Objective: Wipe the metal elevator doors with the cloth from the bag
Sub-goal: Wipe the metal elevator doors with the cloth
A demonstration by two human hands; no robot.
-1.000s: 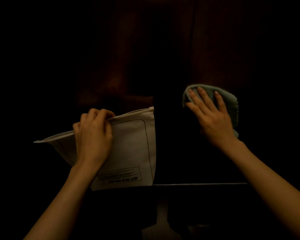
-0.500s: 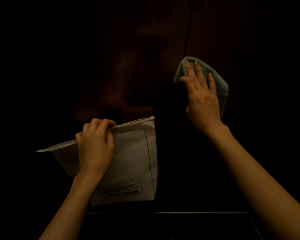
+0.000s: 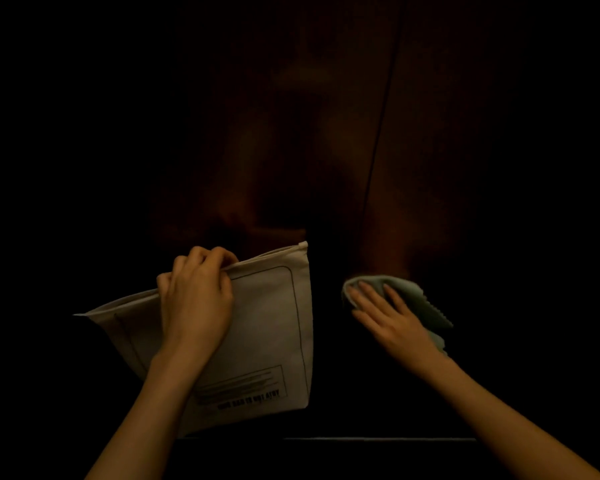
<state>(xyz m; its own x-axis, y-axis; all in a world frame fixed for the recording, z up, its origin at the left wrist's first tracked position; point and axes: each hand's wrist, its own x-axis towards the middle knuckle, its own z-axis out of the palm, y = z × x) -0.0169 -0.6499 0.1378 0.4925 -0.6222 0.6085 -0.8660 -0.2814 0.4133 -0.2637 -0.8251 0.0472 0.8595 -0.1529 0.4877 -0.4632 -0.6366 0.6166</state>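
In the head view you are mid-wipe: your right hand (image 3: 394,318), fingers flat, presses the cloth (image 3: 420,303) on the dark elevator doors (image 3: 465,150) at four o'clock, right of the seam (image 3: 381,133). Your left hand (image 3: 196,296) grips the bag (image 3: 267,334) by its top edge at seven o'clock. Next, I judge, sweep the cloth across unwiped metal with even pressure.

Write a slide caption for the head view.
Right hand presses cloth on dark door; left hand holds bag.

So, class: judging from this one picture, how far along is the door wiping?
Done: the green cloth is out of the white bag, which the left hand grips by its top edge. In hand: the right hand presses the cloth flat on the elevator door, low, right of the seam. Left: the dim light hides which areas are clean.
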